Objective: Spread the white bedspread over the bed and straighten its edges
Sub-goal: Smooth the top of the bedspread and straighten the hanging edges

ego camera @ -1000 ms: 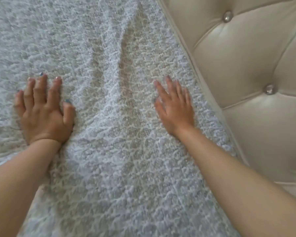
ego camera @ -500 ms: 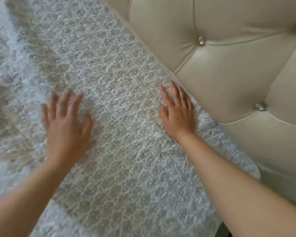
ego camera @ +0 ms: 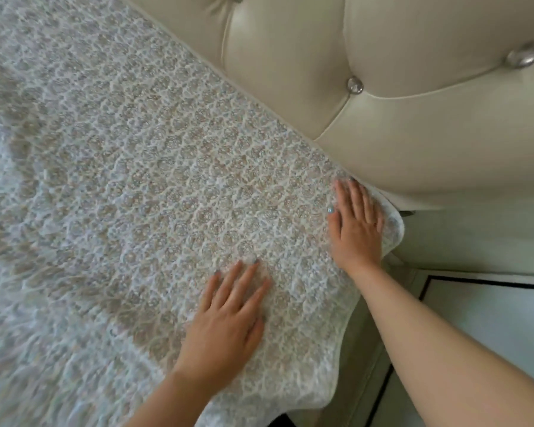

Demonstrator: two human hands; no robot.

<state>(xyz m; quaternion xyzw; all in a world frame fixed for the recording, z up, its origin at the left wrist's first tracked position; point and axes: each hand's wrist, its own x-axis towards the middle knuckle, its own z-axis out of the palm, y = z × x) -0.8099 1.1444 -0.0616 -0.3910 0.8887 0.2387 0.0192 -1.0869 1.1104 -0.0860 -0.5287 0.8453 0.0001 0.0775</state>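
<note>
Bedspread (ego camera: 167, 180) lies over the bed, top edge along the headboard (ego camera: 413, 134). Your left hand (ego camera: 228, 328) is flat on it, fingers spread, near the side edge. Your right hand (ego camera: 356, 226) is flat, fingers close together, on the corner beside the headboard. It looks light, soft and bumpy, so it likely bunches easily. Pinch the wavy hem (ego camera: 336, 392) to tug. The headboard blocks you ahead, with open room to the right past the overhang.

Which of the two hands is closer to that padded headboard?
The right hand, flat on the corner of the white lace-textured bedspread, with its fingertips beside the cream tufted headboard. The left hand lies flat farther from the headboard.
</note>
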